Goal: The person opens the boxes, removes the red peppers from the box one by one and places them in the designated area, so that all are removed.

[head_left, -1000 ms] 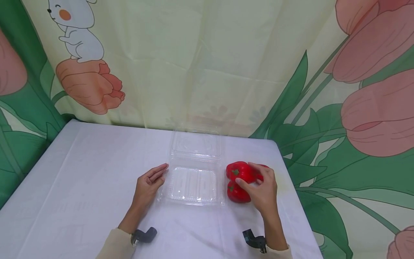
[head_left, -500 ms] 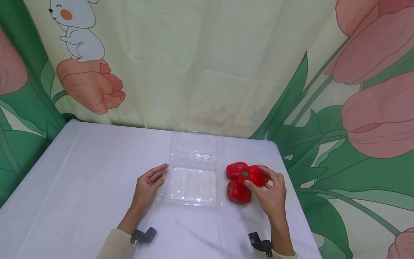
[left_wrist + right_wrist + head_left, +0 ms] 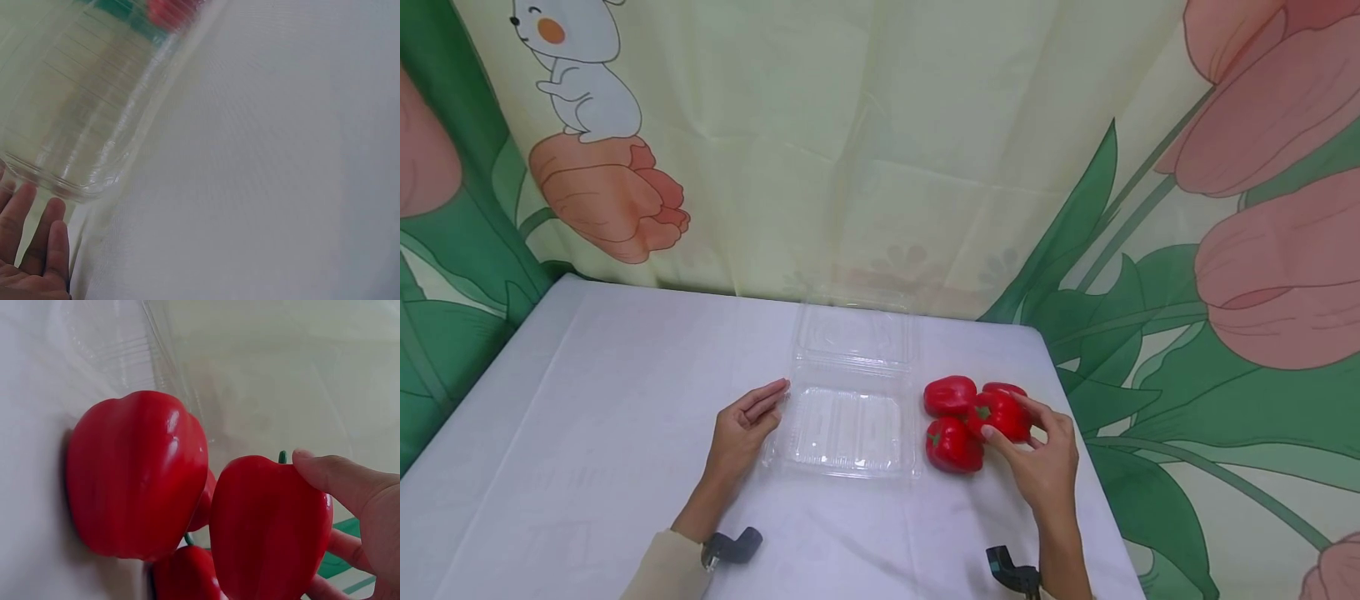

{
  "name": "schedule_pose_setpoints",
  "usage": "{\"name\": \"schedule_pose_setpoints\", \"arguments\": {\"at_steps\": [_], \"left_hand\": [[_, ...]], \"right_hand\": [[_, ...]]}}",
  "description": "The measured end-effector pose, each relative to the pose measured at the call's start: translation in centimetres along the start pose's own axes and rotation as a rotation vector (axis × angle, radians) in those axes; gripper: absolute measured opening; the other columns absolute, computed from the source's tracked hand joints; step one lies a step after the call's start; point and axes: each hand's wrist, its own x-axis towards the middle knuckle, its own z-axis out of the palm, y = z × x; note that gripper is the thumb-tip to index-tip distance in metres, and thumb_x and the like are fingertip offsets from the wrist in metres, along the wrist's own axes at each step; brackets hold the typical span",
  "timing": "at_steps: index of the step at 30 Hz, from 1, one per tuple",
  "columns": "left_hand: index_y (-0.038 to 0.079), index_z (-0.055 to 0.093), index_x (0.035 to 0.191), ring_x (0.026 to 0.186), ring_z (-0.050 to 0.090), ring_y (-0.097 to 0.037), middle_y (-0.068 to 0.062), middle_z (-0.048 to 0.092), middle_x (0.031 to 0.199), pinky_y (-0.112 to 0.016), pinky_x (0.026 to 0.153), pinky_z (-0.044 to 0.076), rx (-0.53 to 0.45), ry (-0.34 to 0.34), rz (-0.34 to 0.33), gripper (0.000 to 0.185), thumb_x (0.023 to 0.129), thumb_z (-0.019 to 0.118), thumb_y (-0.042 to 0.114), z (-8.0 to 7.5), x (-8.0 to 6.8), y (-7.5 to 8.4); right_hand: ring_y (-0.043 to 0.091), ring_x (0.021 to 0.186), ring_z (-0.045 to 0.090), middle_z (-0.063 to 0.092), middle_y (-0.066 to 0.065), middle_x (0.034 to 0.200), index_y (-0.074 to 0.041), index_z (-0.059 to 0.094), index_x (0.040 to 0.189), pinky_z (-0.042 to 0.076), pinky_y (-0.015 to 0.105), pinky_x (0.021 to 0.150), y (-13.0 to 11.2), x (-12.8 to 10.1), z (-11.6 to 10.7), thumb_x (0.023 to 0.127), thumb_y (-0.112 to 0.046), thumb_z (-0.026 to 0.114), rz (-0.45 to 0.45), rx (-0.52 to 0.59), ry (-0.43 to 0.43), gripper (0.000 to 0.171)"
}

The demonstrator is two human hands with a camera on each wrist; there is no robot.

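My right hand (image 3: 1043, 454) grips a red bell pepper (image 3: 1002, 419), thumb near its green stem and fingers on the far side. Three more red peppers are grouped about it: one at the back left (image 3: 950, 396), one in front (image 3: 953, 446), and one behind (image 3: 1004, 387), partly covered by the held one. In the right wrist view the held pepper (image 3: 269, 531) is tilted up beside a larger-looking pepper (image 3: 137, 478). A clear plastic clamshell container (image 3: 850, 462) lies unfolded to the left. My left hand (image 3: 741, 433) touches its left edge with extended fingers (image 3: 53, 244).
The container's lid (image 3: 854, 337) leans back toward the far edge of the white-covered table (image 3: 625, 400). A printed curtain (image 3: 820, 150) with tulips hangs behind and beside the table. The peppers sit near the table's right edge.
My right hand has moved to the right and toward me with the pepper, uncovering the back-left pepper and the one behind. My left hand and the container have stayed put.
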Motion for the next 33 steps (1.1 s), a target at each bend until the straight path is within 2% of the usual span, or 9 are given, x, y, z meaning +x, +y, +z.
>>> {"name": "schedule_pose_setpoints", "arguments": {"at_steps": [33], "left_hand": [[0.007, 0.057, 0.137, 0.134, 0.055, -0.017, -0.008, 0.059, 0.142, -0.015, 0.104, 0.044, -0.013, -0.007, 0.002, 0.045, 0.094, 0.060, -0.005, 0.0, -0.1, 0.2]], "right_hand": [[0.036, 0.130, 0.045, 0.043, 0.015, 0.143, -0.022, 0.053, 0.142, 0.053, 0.056, 0.095, 3.1, -0.8, -1.2, 0.069, -0.039, 0.091, 0.152, -0.096, 0.002, 0.084]]}}
